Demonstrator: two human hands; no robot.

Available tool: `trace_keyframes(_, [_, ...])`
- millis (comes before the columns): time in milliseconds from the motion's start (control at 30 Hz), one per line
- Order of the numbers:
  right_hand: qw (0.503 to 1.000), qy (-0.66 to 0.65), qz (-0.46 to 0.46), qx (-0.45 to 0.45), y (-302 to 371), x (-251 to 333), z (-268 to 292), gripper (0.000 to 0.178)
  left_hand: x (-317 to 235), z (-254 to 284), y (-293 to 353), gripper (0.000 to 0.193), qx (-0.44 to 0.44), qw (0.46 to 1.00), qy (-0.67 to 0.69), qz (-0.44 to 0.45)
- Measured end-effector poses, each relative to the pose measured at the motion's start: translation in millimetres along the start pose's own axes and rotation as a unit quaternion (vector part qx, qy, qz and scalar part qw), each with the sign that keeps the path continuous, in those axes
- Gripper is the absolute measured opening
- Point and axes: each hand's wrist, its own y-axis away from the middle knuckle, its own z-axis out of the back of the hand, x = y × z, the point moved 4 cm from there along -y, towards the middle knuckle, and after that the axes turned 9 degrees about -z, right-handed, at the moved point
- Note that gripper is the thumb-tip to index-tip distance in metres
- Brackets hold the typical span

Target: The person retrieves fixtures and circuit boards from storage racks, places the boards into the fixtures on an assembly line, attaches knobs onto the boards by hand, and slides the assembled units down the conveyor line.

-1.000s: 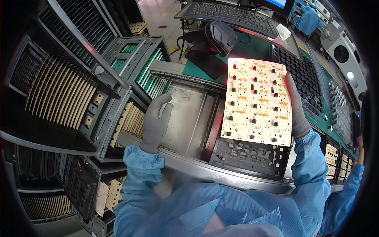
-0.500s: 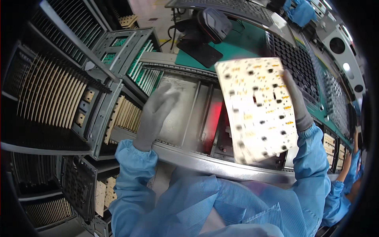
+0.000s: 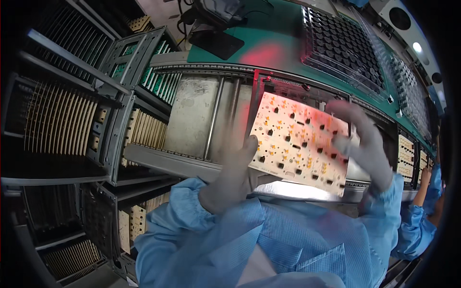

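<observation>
A cream-coloured circuit board (image 3: 293, 139) with black components and small orange parts lies tilted over the metal conveyor rails, partly lit red. My left hand (image 3: 235, 173), in a grey glove, grips the board's left edge, its thumb on the upper face and the other fingers hidden below. At the board's right side is my right hand (image 3: 365, 144), also gloved and smeared by motion. Its fingers are spread apart over the upper right part of the board; whether a fingertip touches the surface I cannot tell.
Metal racks (image 3: 113, 129) holding rows of boards stand on the left. The conveyor's front rail (image 3: 177, 158) runs before me. Behind it, a clear tray of black round parts (image 3: 341, 48) and a black pad (image 3: 216, 45) sit on a green mat. Another person's arm (image 3: 421, 192) shows at far right.
The board has come down from an upright hold in my right hand and turned flatter. My left hand has moved right and taken its left edge, while the right hand's fingers have spread.
</observation>
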Motion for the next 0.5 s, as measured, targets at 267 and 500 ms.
trace_keyframes(267, [0.97, 0.219, 0.105, -0.027, 42, -18, -47, 0.059, 26, 9, -29, 0.061, -0.033, 0.999, 0.008, -0.031])
trace_keyframes(500, [0.962, 0.233, 0.1, -0.106, 51, -30, -60, 0.053, -18, 27, 25, 0.044, 0.069, 0.92, -0.365, 0.121])
